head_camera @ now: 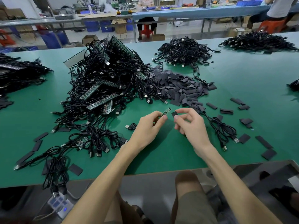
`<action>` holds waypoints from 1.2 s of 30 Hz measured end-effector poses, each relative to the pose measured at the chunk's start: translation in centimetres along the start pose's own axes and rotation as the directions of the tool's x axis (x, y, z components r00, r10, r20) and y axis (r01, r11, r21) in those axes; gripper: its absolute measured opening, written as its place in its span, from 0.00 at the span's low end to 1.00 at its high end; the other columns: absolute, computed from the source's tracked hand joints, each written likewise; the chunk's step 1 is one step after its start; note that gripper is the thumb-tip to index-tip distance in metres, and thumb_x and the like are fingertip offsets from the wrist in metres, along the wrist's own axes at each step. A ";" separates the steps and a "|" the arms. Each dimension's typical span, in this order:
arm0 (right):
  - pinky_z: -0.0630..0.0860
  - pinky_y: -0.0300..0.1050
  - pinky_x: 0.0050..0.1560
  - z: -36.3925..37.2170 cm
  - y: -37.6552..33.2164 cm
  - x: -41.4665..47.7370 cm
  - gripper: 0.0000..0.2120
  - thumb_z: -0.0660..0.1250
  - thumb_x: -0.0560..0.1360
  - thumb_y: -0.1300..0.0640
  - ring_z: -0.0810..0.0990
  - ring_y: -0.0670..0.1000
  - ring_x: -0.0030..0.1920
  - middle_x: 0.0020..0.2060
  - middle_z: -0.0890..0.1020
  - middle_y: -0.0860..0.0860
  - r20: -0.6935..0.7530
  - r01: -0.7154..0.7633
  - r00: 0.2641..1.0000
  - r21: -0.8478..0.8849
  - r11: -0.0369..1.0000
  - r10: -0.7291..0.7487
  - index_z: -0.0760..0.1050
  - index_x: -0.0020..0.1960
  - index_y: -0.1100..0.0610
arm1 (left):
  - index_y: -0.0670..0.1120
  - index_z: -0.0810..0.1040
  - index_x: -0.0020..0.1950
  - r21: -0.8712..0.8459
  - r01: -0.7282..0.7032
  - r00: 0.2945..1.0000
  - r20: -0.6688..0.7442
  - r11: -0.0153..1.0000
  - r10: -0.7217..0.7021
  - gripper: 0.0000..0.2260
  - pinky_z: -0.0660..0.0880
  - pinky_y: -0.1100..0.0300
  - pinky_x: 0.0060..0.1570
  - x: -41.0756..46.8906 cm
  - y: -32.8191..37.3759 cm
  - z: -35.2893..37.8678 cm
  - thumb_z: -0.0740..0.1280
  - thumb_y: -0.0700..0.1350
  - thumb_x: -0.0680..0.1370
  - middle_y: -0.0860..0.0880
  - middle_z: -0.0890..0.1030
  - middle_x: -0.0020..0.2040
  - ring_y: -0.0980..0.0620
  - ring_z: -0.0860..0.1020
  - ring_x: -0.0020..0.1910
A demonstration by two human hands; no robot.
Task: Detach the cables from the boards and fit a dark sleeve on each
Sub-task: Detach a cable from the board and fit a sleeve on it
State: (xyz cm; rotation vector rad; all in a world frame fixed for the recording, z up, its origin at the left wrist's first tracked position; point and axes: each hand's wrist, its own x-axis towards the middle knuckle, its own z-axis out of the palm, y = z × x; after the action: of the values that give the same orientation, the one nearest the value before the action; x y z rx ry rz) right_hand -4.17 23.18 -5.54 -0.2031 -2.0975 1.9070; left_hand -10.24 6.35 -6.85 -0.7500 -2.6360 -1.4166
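At the left edge of the green-surfaced work table (242,75) lies a flat pile of black cables mixed with board strips (19,73). Right of it stands a tall tangled heap of black USB cables attached to long green circuit board strips (105,81).

In front of that heap, above the table near its front edge, the left hand (148,126) pinches a small narrow green circuit board (166,111) between thumb and forefinger. The board's free end points up and to the right. Just beside that end, the right hand (191,125) pinches a short flat dark sleeve (174,114) between thumb and forefinger, with the remaining fingers curled. Board and sleeve are close; contact cannot be confirmed.

Behind the hands is a heap of loose flat dark sleeves (178,88). A coiled black USB cable (223,128) lies right of the right hand. Two mounds of black cables (184,50) (257,41) sit farther back, to the right.
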 end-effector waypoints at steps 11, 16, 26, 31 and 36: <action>0.80 0.38 0.39 0.3 0.7 0.2 0.08 0.69 0.79 0.67 0.88 0.55 0.45 0.42 0.88 0.52 0.014 -0.008 1.000 0.177 0.984 0.006 0.84 0.52 0.58 | 0.54 0.82 0.51 -0.006 -0.069 0.997 0.027 0.998 0.069 0.06 0.71 0.58 0.36 -0.5 0.1 -0.3 0.65 0.49 0.83 0.55 0.80 0.41 0.53 0.74 0.31; 0.81 0.36 0.44 0.5 0.8 0.1 0.09 0.73 0.76 0.65 0.88 0.51 0.45 0.43 0.89 0.53 0.033 -0.009 0.999 0.201 0.980 0.002 0.83 0.56 0.59 | 0.54 0.79 0.41 0.033 -0.008 1.000 0.002 0.999 0.008 0.11 0.72 0.53 0.36 -0.6 0.3 -0.5 0.64 0.51 0.83 0.55 0.79 0.35 0.48 0.76 0.31; 0.81 0.40 0.36 0.5 0.6 0.3 0.07 0.72 0.78 0.66 0.88 0.56 0.43 0.42 0.88 0.56 -0.021 -0.005 1.000 0.268 0.963 0.011 0.83 0.56 0.63 | 0.51 0.75 0.35 -0.043 0.029 0.999 -0.023 0.999 -0.030 0.19 0.71 0.55 0.36 -0.6 0.6 -0.6 0.60 0.51 0.86 0.56 0.76 0.29 0.56 0.71 0.28; 0.81 0.40 0.36 0.7 0.7 0.3 0.07 0.71 0.78 0.68 0.88 0.55 0.40 0.41 0.88 0.55 -0.013 0.004 1.000 0.238 0.971 -0.001 0.83 0.55 0.62 | 0.45 0.69 0.35 -0.056 0.020 1.000 0.006 0.998 -0.020 0.20 0.69 0.51 0.35 -0.6 0.7 -0.7 0.59 0.49 0.86 0.53 0.72 0.28 0.53 0.67 0.28; 0.80 0.40 0.37 0.7 0.8 0.4 0.08 0.70 0.78 0.69 0.87 0.54 0.38 0.38 0.87 0.55 0.015 0.015 1.000 0.233 0.972 -0.019 0.83 0.53 0.60 | 0.38 0.65 0.38 -0.095 0.029 0.999 0.019 0.995 -0.028 0.20 0.64 0.53 0.35 -0.6 0.7 -0.7 0.58 0.48 0.86 0.47 0.68 0.31 0.51 0.64 0.30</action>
State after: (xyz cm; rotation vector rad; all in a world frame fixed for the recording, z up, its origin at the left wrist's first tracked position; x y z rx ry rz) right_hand -4.83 22.71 -6.37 -0.1159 -1.8580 2.1296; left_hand -9.49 5.84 -6.04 -0.7402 -2.6189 -1.5595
